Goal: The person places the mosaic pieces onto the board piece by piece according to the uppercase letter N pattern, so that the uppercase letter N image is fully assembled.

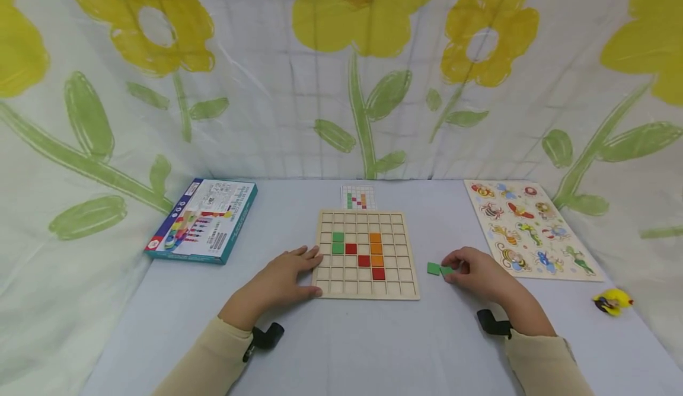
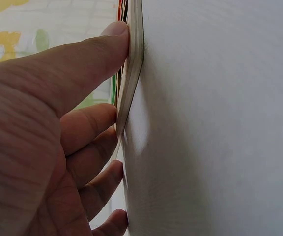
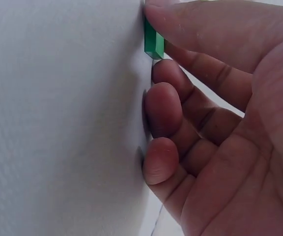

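Observation:
My left hand (image 1: 280, 277) rests at the left edge of a wooden grid board (image 1: 395, 271), its fingers stretched out along the side. The left wrist view has its thumb (image 2: 90, 61) against the board's edge. On the board lie two green tiles (image 1: 338, 242), three red tiles (image 1: 364, 261) in a diagonal, and a column of three orange tiles (image 1: 376, 249). To the right of the board, my right hand (image 1: 480, 274) pinches a green tile (image 3: 154, 42) between thumb and fingers, low at the table. Beside it lies another green tile (image 1: 433, 268).
A small pattern card (image 1: 358, 197) lies behind the board. At the left is a blue-edged game box (image 1: 205, 221); at the right, an insect picture board (image 1: 528, 230) and a yellow toy figure (image 1: 612, 302). A flowered curtain (image 1: 256, 123) hangs at the back.

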`<move>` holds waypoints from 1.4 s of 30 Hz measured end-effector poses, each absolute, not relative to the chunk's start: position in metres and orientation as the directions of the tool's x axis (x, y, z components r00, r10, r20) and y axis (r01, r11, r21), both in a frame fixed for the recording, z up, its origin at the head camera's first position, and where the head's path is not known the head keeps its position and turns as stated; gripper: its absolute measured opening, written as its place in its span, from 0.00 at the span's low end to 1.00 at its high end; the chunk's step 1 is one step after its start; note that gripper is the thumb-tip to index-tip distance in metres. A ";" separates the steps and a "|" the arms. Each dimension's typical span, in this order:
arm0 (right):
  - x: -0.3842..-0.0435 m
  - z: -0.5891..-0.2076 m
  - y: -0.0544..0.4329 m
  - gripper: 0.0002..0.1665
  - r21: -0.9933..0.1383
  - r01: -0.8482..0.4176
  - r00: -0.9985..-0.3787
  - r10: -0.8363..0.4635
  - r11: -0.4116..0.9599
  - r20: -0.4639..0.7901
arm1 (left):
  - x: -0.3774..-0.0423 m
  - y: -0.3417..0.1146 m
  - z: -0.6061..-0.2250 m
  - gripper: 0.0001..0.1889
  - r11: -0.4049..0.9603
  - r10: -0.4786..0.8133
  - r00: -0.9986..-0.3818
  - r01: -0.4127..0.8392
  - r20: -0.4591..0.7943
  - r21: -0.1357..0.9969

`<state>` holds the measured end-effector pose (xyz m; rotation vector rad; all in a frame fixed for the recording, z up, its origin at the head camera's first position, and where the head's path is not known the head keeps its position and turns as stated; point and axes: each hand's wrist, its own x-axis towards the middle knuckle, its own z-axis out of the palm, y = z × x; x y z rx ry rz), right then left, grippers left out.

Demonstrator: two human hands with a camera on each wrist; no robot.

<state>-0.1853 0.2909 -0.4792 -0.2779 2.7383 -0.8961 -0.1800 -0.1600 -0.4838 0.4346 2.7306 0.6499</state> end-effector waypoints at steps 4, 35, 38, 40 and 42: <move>-0.185 -0.482 0.290 0.14 -0.606 -0.085 -0.956 -0.237 0.791 -0.175 | -0.180 -0.160 -0.484 0.43 0.852 0.356 -0.909 0.221 -0.216 0.475; -0.214 -0.473 0.103 0.04 -0.707 -0.229 -0.956 -0.293 0.669 0.032 | -0.179 -0.166 -0.488 0.42 0.844 0.365 -0.909 0.232 -0.200 0.483; -0.219 -0.475 0.084 0.02 -0.689 -0.259 -0.944 -0.328 0.677 0.033 | -0.180 -0.165 -0.486 0.41 0.838 0.383 -0.904 0.255 -0.188 0.482; -0.221 -0.476 0.076 0.02 -0.667 -0.282 -0.936 -0.351 0.690 0.032 | -0.180 -0.164 -0.485 0.41 0.835 0.391 -0.902 0.264 -0.183 0.482; -0.221 -0.474 0.070 0.02 -0.644 -0.297 -0.930 -0.366 0.705 0.028 | -0.179 -0.164 -0.483 0.41 0.835 0.393 -0.901 0.267 -0.181 0.481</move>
